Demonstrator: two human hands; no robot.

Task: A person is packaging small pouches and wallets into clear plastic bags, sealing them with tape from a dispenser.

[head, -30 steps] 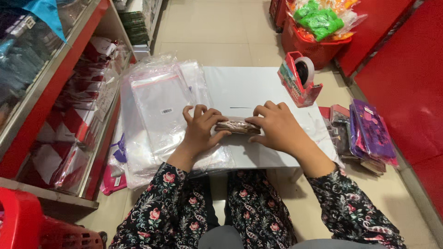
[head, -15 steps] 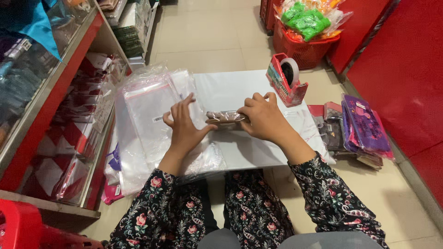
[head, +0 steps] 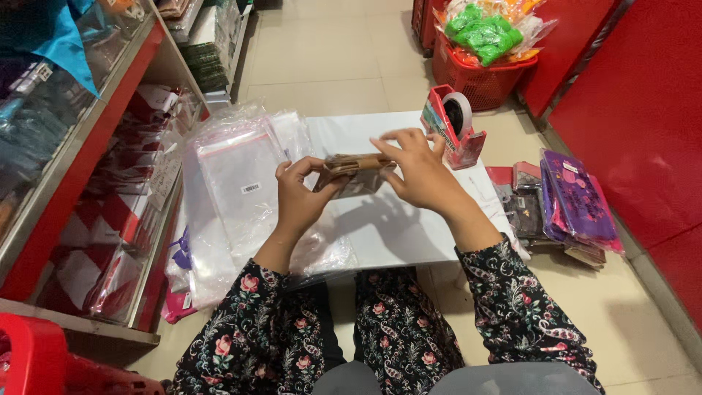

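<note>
- Small brown packet (head: 356, 170), wrapped in clear film, held up above the white board (head: 395, 227), between both my hands.
- Left hand (head: 301, 196) pinches its lower left end, thumb on top; right hand (head: 418, 167) grips the right end, fingers curled over the top edge.
- Best kept level and taut, I judge, so the film doesn't wrinkle.
- Stack of clear plastic bags (head: 238, 179) lies just left; red tape dispenser (head: 453, 124) stands near, right.
- Purple pouches (head: 574, 205) on the floor, well apart.
</note>
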